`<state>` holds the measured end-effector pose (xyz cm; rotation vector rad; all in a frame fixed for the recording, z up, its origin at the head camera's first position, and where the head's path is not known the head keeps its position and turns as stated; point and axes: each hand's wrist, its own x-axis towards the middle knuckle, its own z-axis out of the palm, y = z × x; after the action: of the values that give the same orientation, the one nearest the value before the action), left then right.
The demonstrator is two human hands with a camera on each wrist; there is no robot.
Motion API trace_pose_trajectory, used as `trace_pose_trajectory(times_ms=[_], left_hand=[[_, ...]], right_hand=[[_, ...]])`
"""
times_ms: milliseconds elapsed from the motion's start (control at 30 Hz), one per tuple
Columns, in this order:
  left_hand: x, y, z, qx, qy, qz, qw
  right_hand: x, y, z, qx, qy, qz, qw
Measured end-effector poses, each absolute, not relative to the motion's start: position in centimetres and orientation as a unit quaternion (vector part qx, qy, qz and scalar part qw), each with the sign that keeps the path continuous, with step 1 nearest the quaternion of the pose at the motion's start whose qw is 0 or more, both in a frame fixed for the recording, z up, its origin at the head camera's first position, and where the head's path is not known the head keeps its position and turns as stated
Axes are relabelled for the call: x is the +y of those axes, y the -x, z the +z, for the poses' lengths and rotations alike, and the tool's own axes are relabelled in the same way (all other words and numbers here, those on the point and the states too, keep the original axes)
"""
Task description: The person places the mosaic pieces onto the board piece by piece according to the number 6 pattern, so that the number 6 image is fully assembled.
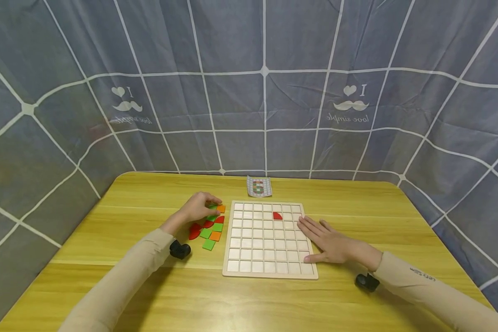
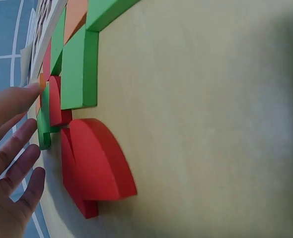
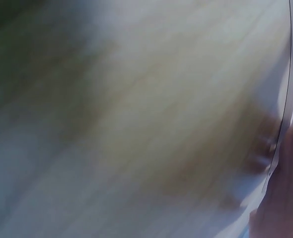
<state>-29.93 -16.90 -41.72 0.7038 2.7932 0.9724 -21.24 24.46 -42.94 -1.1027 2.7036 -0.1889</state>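
“Orange, green and red tiles (image 1: 205,233) are being partly covered by the left hand (image 1: 197,206). Is one being pinched?”

“That cannot be told: three fingers (image 2: 25,161) are being held apart, but the index tip is being hidden behind the thumb.”

“And the right hand (image 1: 329,242)?”

“It is being rested flat, fingers straight and near together, thumb spread, on the right edge of the board (image 1: 269,256); presumably the board is being steadied.”

“Why are the tiles being grouped left of it?”

“Probably for easy reach. One red quarter (image 1: 277,216) is being held in an upper cell.”

“The card (image 1: 259,187)?”

“Beyond the board, likely being used as a pattern.”

“Any writing?”

“‘I’ and ‘love simple’ are being shown mirrored on the curtain (image 1: 232,101); the lettering on the sleeve (image 1: 435,293) cannot be read.”
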Motion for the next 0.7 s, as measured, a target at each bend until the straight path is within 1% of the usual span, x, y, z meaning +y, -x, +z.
trace_pose_trajectory(times_ms=[267,533,700], left_hand=[[-16.69,30.07,-41.67,0.921,-0.233,0.306,0.057],[-16.78,30.02,-41.57,0.925,-0.229,0.298,0.057],[-16.53,29.98,-41.45,0.930,-0.211,0.296,0.061]], right_hand=[[24.61,21.23,-43.09,0.918,0.382,-0.056,0.091],[24.60,21.27,-43.10,0.918,0.381,-0.059,0.091],[24.62,21.33,-43.17,0.918,0.380,-0.056,0.093]])
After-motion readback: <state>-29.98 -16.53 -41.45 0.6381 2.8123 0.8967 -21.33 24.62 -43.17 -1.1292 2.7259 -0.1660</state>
